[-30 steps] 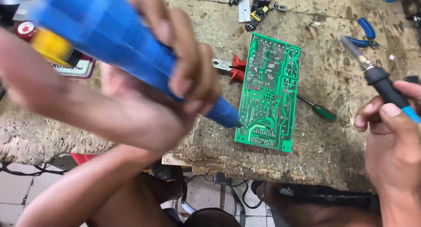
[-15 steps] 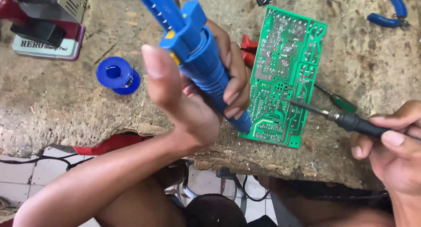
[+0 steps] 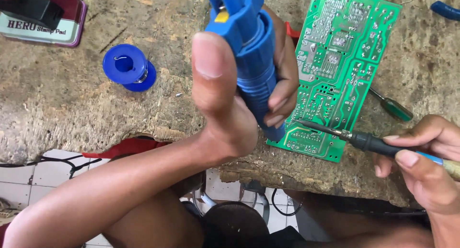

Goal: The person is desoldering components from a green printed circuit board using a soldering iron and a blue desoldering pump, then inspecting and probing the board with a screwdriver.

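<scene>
— Looking at the bench, how far along does the work seem?

— Midway, I judge. The green circuit board (image 3: pixel 341 68) lies solder side up near the front edge of the worn wooden bench (image 3: pixel 72 109). The soldering iron (image 3: pixel 369 141) has its tip on the board's lower end, and the nozzle of the blue desoldering pump (image 3: pixel 254 61) sits just beside that spot. Whether any joint is already cleared I cannot tell; the pads are too small to read. Most of the board looks untouched by either tool.

— And the grips?

— The left hand (image 3: pixel 239 99) is wrapped fully around the pump barrel, fingers (image 3: pixel 282 85) curled shut behind it, thumb raised and free near the yellow button. The right hand (image 3: pixel 421 157) is closed on the iron's handle like a pen, thumb and fingers pinching it.

— Anything else nearby?

— A blue solder spool (image 3: pixel 128 67) stands well apart to the left, a stamp pad tin (image 3: pixel 43 23) at the far corner, and a green-handled screwdriver (image 3: pixel 394 106) lies just beside the board's right edge.
</scene>
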